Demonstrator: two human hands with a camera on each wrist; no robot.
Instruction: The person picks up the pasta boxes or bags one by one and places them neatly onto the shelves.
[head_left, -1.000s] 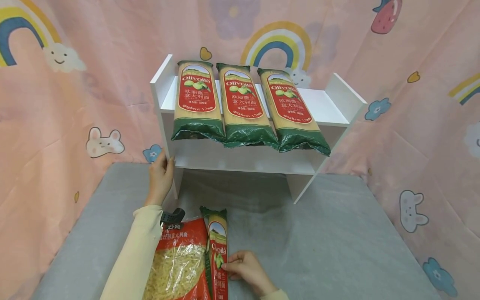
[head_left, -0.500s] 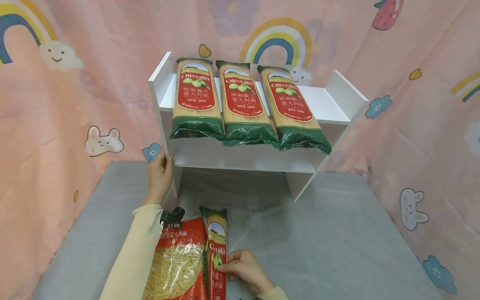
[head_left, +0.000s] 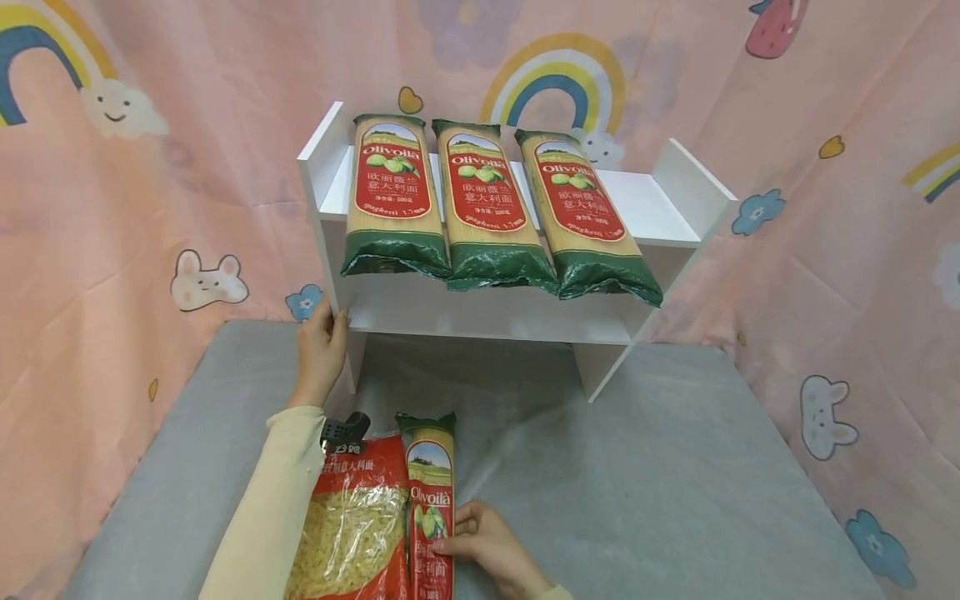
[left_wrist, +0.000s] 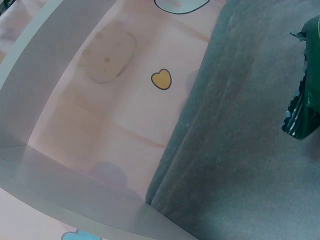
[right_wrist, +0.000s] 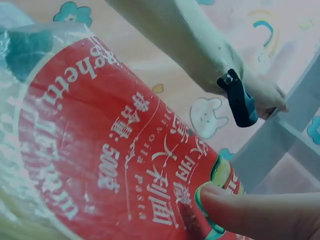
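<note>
Spanning the background: a pink curtain printed with rainbows, clouds, rabbits and hearts hangs behind and to both sides of the scene.
Tabletop: covered in grey cloth, it carries the shelf and the packets lying near the person.
Shelf: a white two-tier unit stands at the far end of the tabletop, open at the front, with upright side panels.
Spaghetti on the shelf: three Olivoila spaghetti packets lie side by side on the upper board, red labels up, their green ends overhanging the front edge.
Macaroni bag: a clear bag with a red top band, filled with short yellow pasta, lies flat on the tabletop, partly under the left sleeve, touching the spaghetti packet at its right.
Spaghetti packet in hand: a fourth Olivoila packet lies lengthwise on the tabletop just right of the macaroni bag, green end pointing towards the shelf.
Left hand: fingers straight and upward, it rests against the front edge of the shelf's left side panel; a cream sleeve and a dark wrist clip follow behind it.
Right hand: its fingers curl onto the packet's right edge and pinch it at the red label; the right wrist view shows the thumb pressed on the label.
</note>
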